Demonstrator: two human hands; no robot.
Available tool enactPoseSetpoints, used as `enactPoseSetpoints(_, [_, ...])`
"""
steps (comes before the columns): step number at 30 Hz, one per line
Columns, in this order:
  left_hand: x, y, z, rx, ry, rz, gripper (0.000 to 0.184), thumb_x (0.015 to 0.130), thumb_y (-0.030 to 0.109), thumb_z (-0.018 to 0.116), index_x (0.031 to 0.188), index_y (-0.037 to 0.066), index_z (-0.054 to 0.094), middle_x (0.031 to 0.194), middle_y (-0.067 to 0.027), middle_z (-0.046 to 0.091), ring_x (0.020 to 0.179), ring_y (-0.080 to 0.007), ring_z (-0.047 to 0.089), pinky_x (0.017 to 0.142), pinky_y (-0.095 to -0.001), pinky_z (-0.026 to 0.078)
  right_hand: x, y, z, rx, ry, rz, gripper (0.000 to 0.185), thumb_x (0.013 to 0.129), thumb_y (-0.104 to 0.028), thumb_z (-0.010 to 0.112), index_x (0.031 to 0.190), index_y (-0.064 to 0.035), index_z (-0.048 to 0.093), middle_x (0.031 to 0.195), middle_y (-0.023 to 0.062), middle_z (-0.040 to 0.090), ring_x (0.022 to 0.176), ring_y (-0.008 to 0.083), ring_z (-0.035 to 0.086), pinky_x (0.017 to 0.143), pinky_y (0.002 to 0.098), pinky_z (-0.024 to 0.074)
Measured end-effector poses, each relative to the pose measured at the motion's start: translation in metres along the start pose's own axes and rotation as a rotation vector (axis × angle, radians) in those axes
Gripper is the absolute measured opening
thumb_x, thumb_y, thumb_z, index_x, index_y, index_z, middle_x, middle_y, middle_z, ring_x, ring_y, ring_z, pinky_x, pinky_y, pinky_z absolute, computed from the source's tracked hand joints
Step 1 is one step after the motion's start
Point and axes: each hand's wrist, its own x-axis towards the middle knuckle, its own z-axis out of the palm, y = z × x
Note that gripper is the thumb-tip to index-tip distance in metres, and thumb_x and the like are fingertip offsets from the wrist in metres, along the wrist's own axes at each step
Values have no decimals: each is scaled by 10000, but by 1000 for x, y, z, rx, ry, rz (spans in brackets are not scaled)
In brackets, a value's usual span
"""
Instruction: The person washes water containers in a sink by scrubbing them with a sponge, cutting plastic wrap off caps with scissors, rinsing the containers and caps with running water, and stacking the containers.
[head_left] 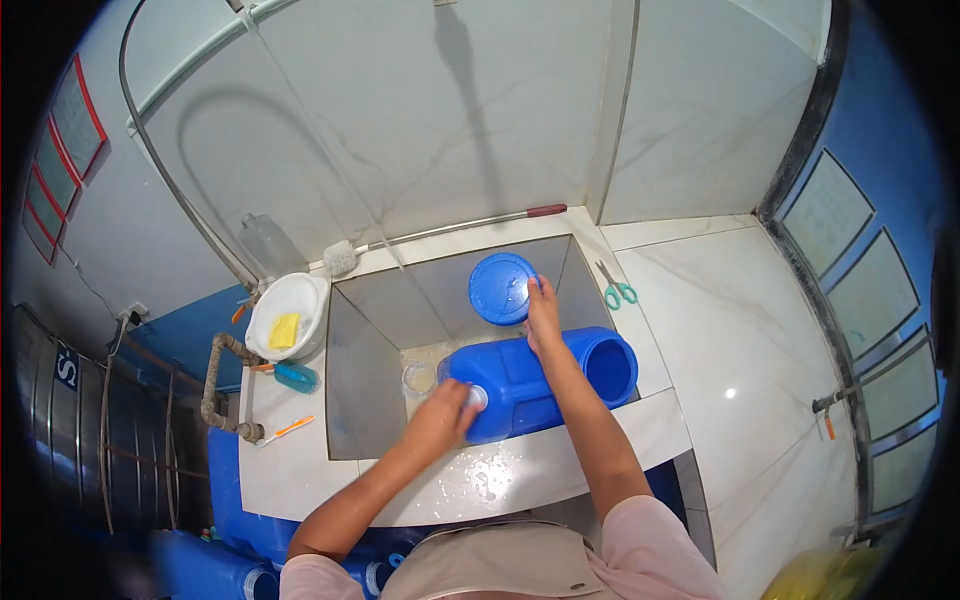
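A large blue jug (520,385) lies on its side across the front of the tiled sink (375,400), its wide round mouth facing right. My left hand (443,412) is closed at the small white cap (478,397) on the jug's left end. Above the jug, my right hand (542,312) grips the edge of a round blue lid (502,288), which is wet on top. The lid is apart from the jug's mouth. A clear round container (419,377) sits in the sink just left of the jug.
A white basin (287,318) with a yellow sponge (284,330) stands on the left ledge, near a blue brush (296,377) and a toothbrush (290,429). A long-handled brush (450,234) lies along the back ledge. Green-handled scissors (618,294) rest at the right.
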Motion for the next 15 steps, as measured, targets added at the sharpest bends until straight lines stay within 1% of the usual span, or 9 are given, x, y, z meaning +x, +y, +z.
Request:
enactPoseSetpoints(1, [-2, 3, 6, -1, 2, 8, 314, 791, 160, 651, 1048, -3, 572, 1044, -203, 561, 900, -323, 583, 812, -411, 470, 3, 2, -1, -14, -18, 31, 477, 947, -307, 470, 1348, -77, 356, 1248, 134, 480, 1100, 220, 476, 910, 383, 390])
enactPoseSetpoints(3, [-2, 14, 23, 34, -217, 414, 322, 785, 162, 657, 1046, -8, 577, 993, -180, 587, 905, -315, 587, 817, -411, 473, -1, -7, -1, -30, -22, 58, 489, 949, -308, 465, 1361, -72, 349, 1257, 127, 477, 1104, 217, 474, 913, 373, 388])
enactPoseSetpoints(4, [7, 24, 31, 27, -215, 422, 322, 785, 162, 657, 1046, -8, 577, 993, -180, 587, 905, -315, 587, 817, -411, 473, -11, -23, 2, 51, -35, 23, 504, 950, -318, 459, 1369, -63, 341, 1272, 123, 472, 1121, 224, 466, 925, 363, 380])
enactPoseSetpoints(7, [45, 54, 54, 264, 253, 536, 266, 763, 106, 631, 988, -23, 570, 815, -181, 624, 781, -310, 629, 749, -424, 507, -31, -66, -13, 104, -48, -82, 524, 952, -336, 448, 1370, -40, 342, 1290, 116, 468, 1152, 228, 453, 951, 346, 366])
enactPoseSetpoints(8, [53, 56, 64, 262, 257, 537, 266, 763, 106, 631, 988, -23, 570, 815, -181, 624, 781, -310, 629, 749, -424, 507, -32, -76, -31, 76, -43, -144, 529, 952, -345, 443, 1364, -25, 352, 1293, 113, 468, 1166, 225, 447, 967, 337, 359])
enactPoseSetpoints(9, [64, 54, 77, 327, 69, 369, 233, 760, 113, 617, 947, -18, 566, 811, -184, 633, 733, -314, 637, 691, -424, 515, -28, -77, -59, -36, -41, -242, 524, 952, -358, 435, 1336, -4, 388, 1293, 121, 468, 1191, 213, 434, 991, 339, 349])
enactPoseSetpoints(10, [73, 51, 85, 384, -118, 202, 203, 758, 120, 603, 907, -12, 563, 806, -186, 642, 685, -318, 646, 632, -424, 523, -43, -100, -75, -8, -23, -215, 470, 951, -306, 456, 1312, -8, 411, 1266, 120, 493, 1147, 205, 484, 973, 335, 394])
enactPoseSetpoints(13, [94, 31, 75, 342, -150, 164, 183, 766, 165, 584, 856, 8, 557, 766, -170, 650, 636, -326, 645, 544, -430, 514, -66, -121, -127, -142, 23, -221, 444, 966, -300, 406, 1269, 22, 440, 1211, 129, 532, 1117, 209, 508, 965, 316, 392])
enactPoseSetpoints(15, [101, 19, 61, 350, -145, 121, 220, 760, 209, 615, 864, 21, 569, 708, -160, 644, 651, -322, 645, 565, -431, 514, -70, -115, -147, -561, -49, -242, 416, 975, -297, 376, 1249, 3, 466, 1186, 142, 553, 1114, 236, 514, 955, 338, 392])
